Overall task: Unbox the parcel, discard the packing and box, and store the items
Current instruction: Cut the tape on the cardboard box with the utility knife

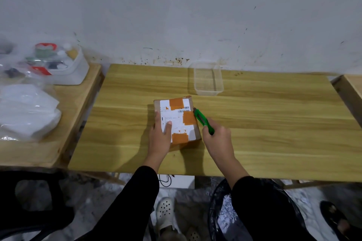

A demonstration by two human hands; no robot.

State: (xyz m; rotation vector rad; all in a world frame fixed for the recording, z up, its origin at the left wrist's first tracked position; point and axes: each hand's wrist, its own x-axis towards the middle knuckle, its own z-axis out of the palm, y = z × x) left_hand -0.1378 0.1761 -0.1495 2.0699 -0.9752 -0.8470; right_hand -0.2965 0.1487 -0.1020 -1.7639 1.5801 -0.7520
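Parcel (177, 121): small brown cardboard box, flat on the wooden table (254, 123), near the middle and toward the front edge. Long axis runs front to back, the far end tipped slightly left. Top face carries a white shipping label crossed by orange tape patches; label print too small to read.

Left hand (159, 137) lies palm-down on the near-left part of the box, fingers spread along the left edge, thumb on the label. It presses rather than grips, and it hides the near-left corner of the box.

Right hand (216, 135) is closed around a green utility knife (202, 121). Knife points away and to the left, tip touching the right long edge of the box near its far end. Blade too small to make out; handle end buried in the fist.

Clear plastic tray (208, 79) stands behind the box, near the wall, apart from it.

Side table (74, 107) on the left holds a white bin (72, 66) of mixed small items, blurred, and a pile of white bagged packing (27, 111), cut off by the frame edge.

Below the table edge: black sleeves, a black-lined waste bin (221, 211) partly hidden by the right arm.
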